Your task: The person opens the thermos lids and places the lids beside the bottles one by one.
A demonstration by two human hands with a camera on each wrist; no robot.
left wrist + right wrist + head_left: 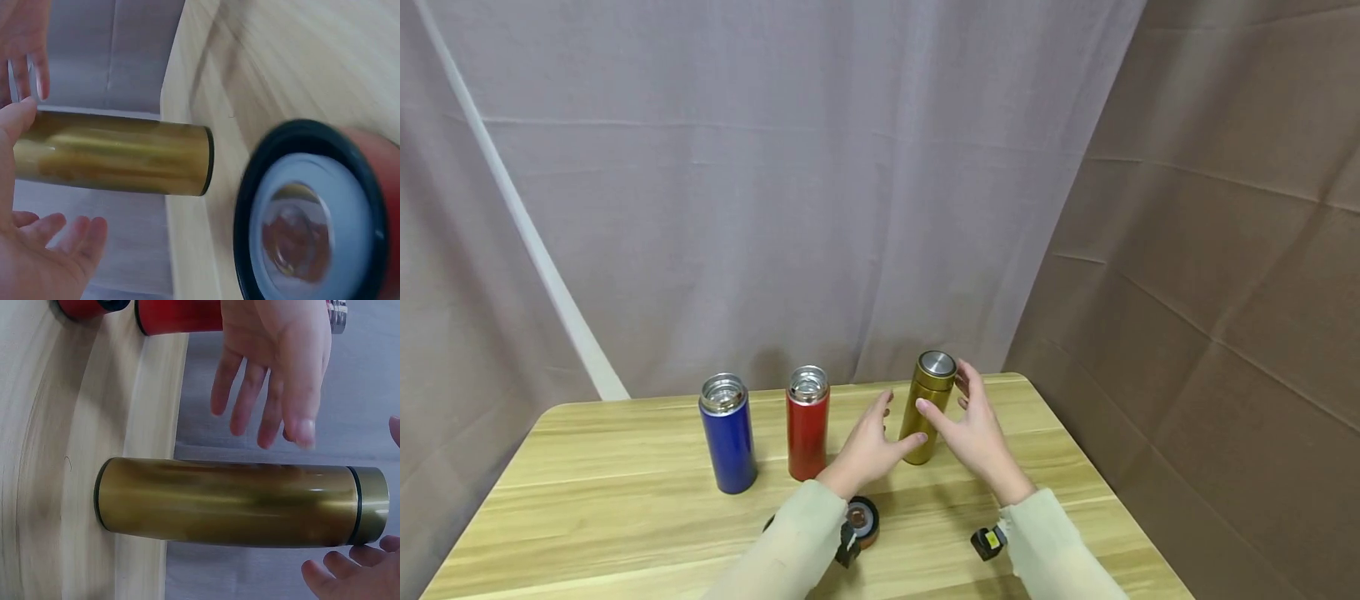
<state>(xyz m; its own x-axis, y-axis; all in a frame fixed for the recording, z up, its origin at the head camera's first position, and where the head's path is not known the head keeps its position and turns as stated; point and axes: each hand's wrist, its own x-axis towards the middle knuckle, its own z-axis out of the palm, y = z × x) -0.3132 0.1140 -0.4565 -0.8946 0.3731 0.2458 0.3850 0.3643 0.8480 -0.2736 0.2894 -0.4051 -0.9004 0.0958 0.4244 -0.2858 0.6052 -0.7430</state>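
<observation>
A gold vacuum flask (917, 417) stands upright at the back right of the table, its silver-topped lid (937, 363) on. My left hand (868, 446) is beside it on the left, fingers spread and thumb toward the flask. On the right, my right hand (976, 429) curves loosely around the lid's level; in the right wrist view its fingertips (340, 565) lie close to the lid's side, and contact is unclear. Neither hand grips the flask. Under my left wrist lies a red lid (369, 187) with a black rim, its inside facing up.
Left of my hands stand a red flask (808, 433) and a blue flask (730, 446), both lidless with steel mouths. A dark object (768, 522) is mostly hidden by my left sleeve. The wooden table (625, 517) meets curtains at its back and right.
</observation>
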